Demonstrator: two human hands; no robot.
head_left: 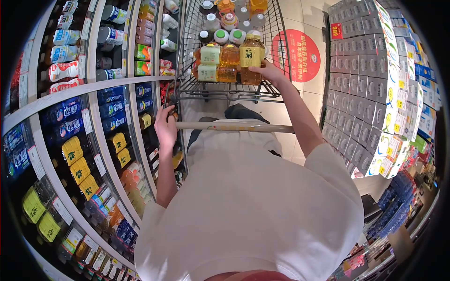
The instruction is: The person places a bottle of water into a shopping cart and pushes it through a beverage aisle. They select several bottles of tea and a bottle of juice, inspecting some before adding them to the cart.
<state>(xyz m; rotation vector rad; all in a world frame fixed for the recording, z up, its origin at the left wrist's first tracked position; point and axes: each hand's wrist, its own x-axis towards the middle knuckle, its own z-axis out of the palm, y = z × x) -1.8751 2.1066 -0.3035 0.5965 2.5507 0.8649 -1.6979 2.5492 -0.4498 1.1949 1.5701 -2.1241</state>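
My right hand (272, 74) reaches over the cart's near end, its fingers closed against the side of a bottle of amber tea (251, 58) with a yellow label. The bottle stands beside several bottles with pale green labels (207, 73), which lie on their sides in the shopping cart (279, 35). My left hand (165, 127) is at the left end of the cart's handle (234, 127), close to the shelf edge. Its fingers are loosely bent and apart, with nothing visible in them. Behind the tea are white-capped and green-capped bottles (237, 35).
Drink shelves (89, 84) run along my left, close to the cart, with yellow-labelled bottles (79, 169) and blue packs (68, 112). Stacked grey cartons (356, 84) stand on the right. A red round floor sticker (304, 56) lies between cart and cartons.
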